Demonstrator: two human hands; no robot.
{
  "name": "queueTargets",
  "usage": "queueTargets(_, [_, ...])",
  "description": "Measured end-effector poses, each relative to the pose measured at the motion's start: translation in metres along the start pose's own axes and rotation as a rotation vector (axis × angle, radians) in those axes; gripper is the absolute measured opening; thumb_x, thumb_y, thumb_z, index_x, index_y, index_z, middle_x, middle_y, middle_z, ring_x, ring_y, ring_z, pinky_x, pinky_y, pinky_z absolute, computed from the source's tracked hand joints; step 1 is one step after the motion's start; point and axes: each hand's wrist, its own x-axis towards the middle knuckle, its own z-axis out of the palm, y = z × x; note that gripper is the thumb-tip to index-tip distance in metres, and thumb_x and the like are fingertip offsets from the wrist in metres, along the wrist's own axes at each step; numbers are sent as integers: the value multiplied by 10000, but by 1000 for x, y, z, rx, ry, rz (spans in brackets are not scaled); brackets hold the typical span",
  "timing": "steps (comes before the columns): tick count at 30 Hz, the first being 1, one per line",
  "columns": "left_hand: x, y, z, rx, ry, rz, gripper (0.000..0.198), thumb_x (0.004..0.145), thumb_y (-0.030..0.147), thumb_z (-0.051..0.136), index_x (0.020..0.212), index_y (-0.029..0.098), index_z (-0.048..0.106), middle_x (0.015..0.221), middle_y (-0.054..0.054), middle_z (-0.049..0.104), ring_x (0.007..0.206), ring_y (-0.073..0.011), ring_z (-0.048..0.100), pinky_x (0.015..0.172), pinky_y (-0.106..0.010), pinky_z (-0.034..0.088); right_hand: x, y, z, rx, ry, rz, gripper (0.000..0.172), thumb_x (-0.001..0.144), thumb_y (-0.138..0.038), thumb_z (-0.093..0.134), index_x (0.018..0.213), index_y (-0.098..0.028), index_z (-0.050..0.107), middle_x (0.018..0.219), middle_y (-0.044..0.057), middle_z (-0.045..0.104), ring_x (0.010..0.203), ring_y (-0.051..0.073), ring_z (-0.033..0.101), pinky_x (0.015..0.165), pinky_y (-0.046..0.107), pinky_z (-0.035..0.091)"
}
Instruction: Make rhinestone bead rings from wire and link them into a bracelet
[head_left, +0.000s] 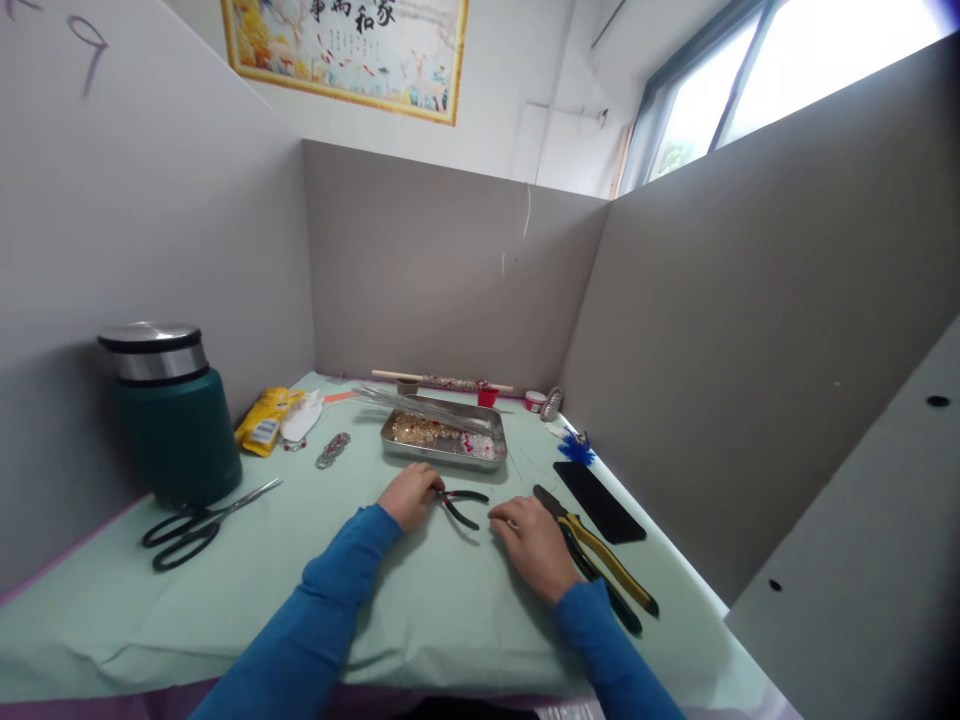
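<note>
My left hand [411, 495] is closed around the jaw end of small pliers [466, 497]. Their dark handles point right and stand apart. Just beyond the handle ends, my right hand [534, 545] rests low over the cloth with its fingers bent together; whatever they hold, if anything, is hidden. Large pliers with yellow and dark green handles [611, 570] lie close beside the right hand. Behind both hands stands a metal tray [442, 459] holding gold beads [416, 430], white and red beads [478, 445], and a bundle of thin wires [427, 408] laid across it.
Black-handled scissors [202, 525] and a green flask [176, 430] stand at left, near a yellow packet [266, 420] and a wire coil [334, 450]. On the right lie a black phone-like slab [600, 500] and a blue tuft [576, 447]. Grey partitions [450, 260] enclose the table.
</note>
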Motion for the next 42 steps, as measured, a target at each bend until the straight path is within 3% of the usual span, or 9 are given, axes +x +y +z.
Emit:
queueTargets(7, [0, -10, -7, -106, 24, -98, 235, 763, 77, 487, 890, 154, 669, 905, -72, 645, 880, -180, 575, 826, -275, 422, 3, -21, 30, 41, -29, -76, 118, 834, -163, 516, 785, -206, 615, 848, 20, 620, 840, 176, 528, 718, 262, 360])
queueTargets(14, [-1, -11, -5, -252, 74, -126, 229, 708, 74, 531, 866, 166, 670, 916, -65, 658, 882, -192, 578, 841, -317, 430, 22, 2, 17, -56, 50, 72, 215, 793, -32, 428, 855, -120, 614, 865, 151, 596, 869, 264, 513, 732, 365, 349])
queueTargets(16, [0, -11, -4, -321, 95, -129, 227, 702, 80, 531, 865, 166, 663, 918, -62, 661, 877, -190, 584, 841, -322, 439, 29, 1, 11, -48, 85, 71, 277, 833, -66, 388, 1010, -105, 598, 1040, 194, 568, 985, 289, 484, 784, 396, 344])
queueTargets(20, [3, -12, -2, -498, 131, -139, 220, 719, 137, 529, 919, 150, 619, 898, -59, 672, 836, -171, 613, 797, -310, 480, 30, -20, 14, 33, 48, -128, 397, 856, -288, 466, 1247, -219, 482, 1303, 95, 466, 1163, 249, 402, 912, 362, 321])
queueTargets(24, [4, -9, -2, -649, 143, -146, 271, 704, 191, 552, 959, 103, 573, 816, -76, 668, 723, -170, 632, 663, -310, 523, 27, -36, 32, 84, 14, -185, 612, 758, -465, 578, 1285, -186, 441, 1257, 106, 512, 1129, 258, 438, 914, 351, 331])
queueTargets(28, [4, -2, -5, -715, 172, -142, 333, 700, 285, 583, 970, 91, 564, 822, -91, 670, 686, -174, 637, 639, -323, 530, 29, -34, 43, 77, 53, -112, 442, 811, -348, 543, 1222, -197, 483, 1138, 91, 570, 1029, 234, 485, 857, 334, 345])
queueTargets(31, [4, 0, -8, -693, 239, -160, 375, 746, 379, 534, 997, 103, 570, 902, -104, 667, 725, -178, 640, 656, -319, 525, 29, -31, 43, 41, 105, -19, 357, 856, -289, 476, 1193, -174, 498, 1087, 114, 569, 1011, 247, 477, 840, 356, 333])
queueTargets(37, [2, -9, -9, -435, 394, -268, 243, 788, 307, 472, 881, 150, 631, 729, -40, 656, 722, -179, 617, 732, -314, 488, 25, -30, 44, -8, 154, 61, 468, 794, -496, 536, 1108, -148, 558, 1050, 134, 568, 1019, 287, 449, 846, 398, 309])
queueTargets(42, [3, -10, -13, -162, 452, -284, 243, 804, 170, 416, 908, 164, 636, 983, -91, 636, 945, -214, 566, 875, -356, 422, 26, -30, 46, -4, 174, 48, 366, 829, -442, 516, 1037, -152, 597, 1045, 119, 576, 1023, 268, 442, 855, 383, 299])
